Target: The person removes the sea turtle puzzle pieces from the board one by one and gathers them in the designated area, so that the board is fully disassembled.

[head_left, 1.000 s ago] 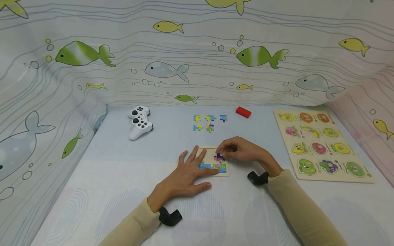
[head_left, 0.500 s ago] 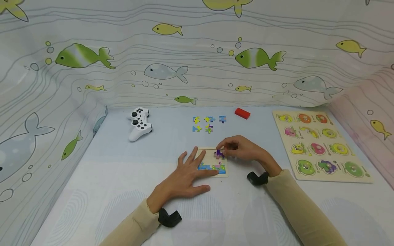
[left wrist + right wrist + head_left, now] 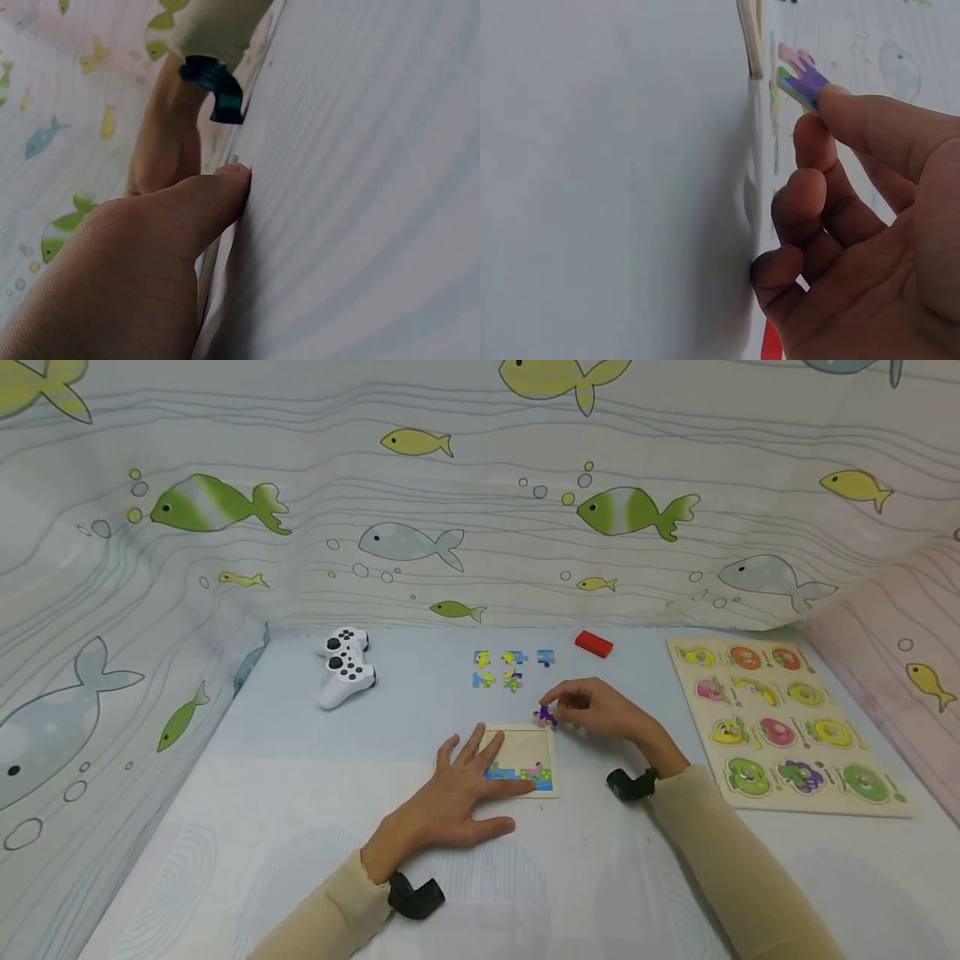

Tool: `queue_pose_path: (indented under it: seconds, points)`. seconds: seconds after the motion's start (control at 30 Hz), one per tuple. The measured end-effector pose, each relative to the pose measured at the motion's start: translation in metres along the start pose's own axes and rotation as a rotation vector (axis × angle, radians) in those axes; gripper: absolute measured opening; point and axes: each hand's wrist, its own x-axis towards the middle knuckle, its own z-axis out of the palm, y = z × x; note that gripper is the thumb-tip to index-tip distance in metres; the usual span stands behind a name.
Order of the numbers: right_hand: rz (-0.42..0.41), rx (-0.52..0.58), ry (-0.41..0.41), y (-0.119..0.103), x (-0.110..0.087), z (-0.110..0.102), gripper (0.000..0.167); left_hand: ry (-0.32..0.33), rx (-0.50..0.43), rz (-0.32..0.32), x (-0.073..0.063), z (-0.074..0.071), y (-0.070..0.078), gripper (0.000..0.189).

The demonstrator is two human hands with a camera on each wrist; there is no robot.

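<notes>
My right hand [image 3: 600,708] pinches a purple jigsaw puzzle piece [image 3: 545,716] just past the upper right corner of a small wooden puzzle tray [image 3: 555,752]. In the right wrist view that puzzle piece [image 3: 804,79] is gripped by thumb and forefinger, off the table, with the other fingers curled. My left hand [image 3: 457,797] lies spread over the left part of the tray, its fingers straight. Along the tray's bottom, joined pieces [image 3: 538,774] in blue, green and pink show; some are hidden by the left hand. In the left wrist view, the left hand's thumb [image 3: 217,199] is stretched out.
Several loose puzzle pieces [image 3: 513,680] lie in two rows behind the tray. A red block [image 3: 594,644] sits at the back, a white game controller [image 3: 347,667] at the back left. On the right lies a wooden fruit puzzle board [image 3: 795,777]. Printed cloth walls enclose the table.
The right hand has lifted the purple puzzle piece from inside the tray and moved it away, up past the corner. The left hand has stayed in place. The head view has shifted slightly.
</notes>
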Motion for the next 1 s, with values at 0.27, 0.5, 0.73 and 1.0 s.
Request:
queue_pose_path:
  seconds: [0.27,0.5,0.73,1.0]
  points:
    - [0.041,-0.075,0.017,0.008,0.017,-0.01,0.025,-0.006,-0.004,0.0,-0.001,0.004,0.0,0.053]
    - [0.084,-0.146,-0.007,0.01,0.027,-0.014,0.026,-0.014,-0.014,-0.003,0.0,0.005,0.0,0.053]
    - [0.094,-0.181,-0.017,0.004,0.029,-0.012,0.025,-0.004,-0.008,-0.002,0.001,0.003,0.0,0.053]
    - [0.103,-0.235,0.004,-0.002,0.028,-0.007,0.031,-0.008,-0.001,-0.008,0.001,0.002,-0.001,0.052]
